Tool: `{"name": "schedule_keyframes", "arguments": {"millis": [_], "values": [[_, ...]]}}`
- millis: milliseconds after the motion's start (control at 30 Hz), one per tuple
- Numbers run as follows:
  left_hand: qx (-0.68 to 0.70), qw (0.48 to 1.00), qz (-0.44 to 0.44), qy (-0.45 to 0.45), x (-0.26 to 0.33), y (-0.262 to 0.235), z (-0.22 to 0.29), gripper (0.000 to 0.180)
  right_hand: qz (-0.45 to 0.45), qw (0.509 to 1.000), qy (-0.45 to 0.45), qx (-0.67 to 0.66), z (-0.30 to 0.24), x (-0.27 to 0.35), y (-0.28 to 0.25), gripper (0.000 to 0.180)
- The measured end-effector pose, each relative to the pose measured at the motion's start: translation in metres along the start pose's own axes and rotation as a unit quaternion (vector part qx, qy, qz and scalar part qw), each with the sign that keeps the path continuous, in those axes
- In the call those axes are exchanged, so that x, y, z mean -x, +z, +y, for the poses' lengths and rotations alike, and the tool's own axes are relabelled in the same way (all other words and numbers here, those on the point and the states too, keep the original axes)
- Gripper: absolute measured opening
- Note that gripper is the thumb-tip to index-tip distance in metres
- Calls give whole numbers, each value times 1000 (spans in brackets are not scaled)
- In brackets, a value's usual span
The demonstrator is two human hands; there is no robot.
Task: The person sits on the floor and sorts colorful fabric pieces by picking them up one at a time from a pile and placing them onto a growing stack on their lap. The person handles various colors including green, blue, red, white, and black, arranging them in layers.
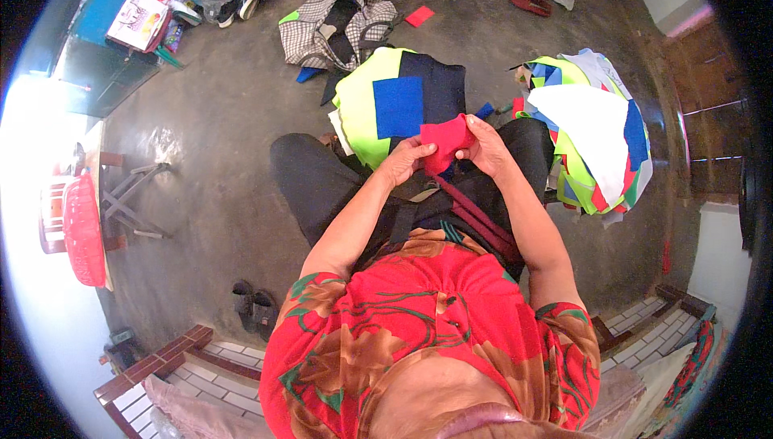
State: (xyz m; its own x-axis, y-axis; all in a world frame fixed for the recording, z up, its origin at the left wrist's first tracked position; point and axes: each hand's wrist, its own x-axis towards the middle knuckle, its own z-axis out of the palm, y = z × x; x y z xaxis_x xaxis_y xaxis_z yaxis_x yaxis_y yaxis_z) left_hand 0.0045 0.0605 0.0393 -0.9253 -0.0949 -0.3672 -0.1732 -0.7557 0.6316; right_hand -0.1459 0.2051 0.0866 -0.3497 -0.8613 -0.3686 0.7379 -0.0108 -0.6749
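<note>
Between my two hands, above my lap, a red piece of cloth [441, 142] is stretched. My left hand [407, 159] pinches its left edge between thumb and fingers. At its upper right edge my right hand [485, 147] grips it, the thumb on top. Just beyond my hands lies a pile of cloth pieces in neon yellow and dark navy [439, 76], with a blue square of cloth [398, 107] on top. A dark red strip of cloth [483, 225] runs across my lap.
To the right stands a heaped pile of cloth, with a white piece [584, 129] on top. A checked bag [342, 24] sits on the floor ahead. Shoes [241, 6] lie at the far left. A red plastic chair [83, 229] and a wooden table are at left.
</note>
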Motion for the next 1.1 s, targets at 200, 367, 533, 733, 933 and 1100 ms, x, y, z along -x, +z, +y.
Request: {"name": "schedule_keyframes", "arguments": {"millis": [200, 367, 533, 733, 933, 1100], "values": [[-97, 977, 137, 131, -11, -17, 7, 33, 140, 988, 8, 64, 6, -4, -9, 21], [-177, 933, 231, 212, -15, -33, 23, 38, 125, 989, 0, 80, 5, -2, -6, 21], [-365, 860, 282, 219, -30, -53, 58, 36, 131, 987, 3, 93, 2, -2, 1, 22], [-379, 874, 213, 219, -51, -36, 120, 31, 118, 986, 12, 114, 1, -3, 0, 19], [-181, 919, 160, 312, -65, -46, 172, 35, 91, 987, 33, 128, -3, -4, 6, 15], [-416, 817, 368, 154, -77, -126, 145, 29, 101, 983, 57, 139, -3, -8, 8, 15]]}}
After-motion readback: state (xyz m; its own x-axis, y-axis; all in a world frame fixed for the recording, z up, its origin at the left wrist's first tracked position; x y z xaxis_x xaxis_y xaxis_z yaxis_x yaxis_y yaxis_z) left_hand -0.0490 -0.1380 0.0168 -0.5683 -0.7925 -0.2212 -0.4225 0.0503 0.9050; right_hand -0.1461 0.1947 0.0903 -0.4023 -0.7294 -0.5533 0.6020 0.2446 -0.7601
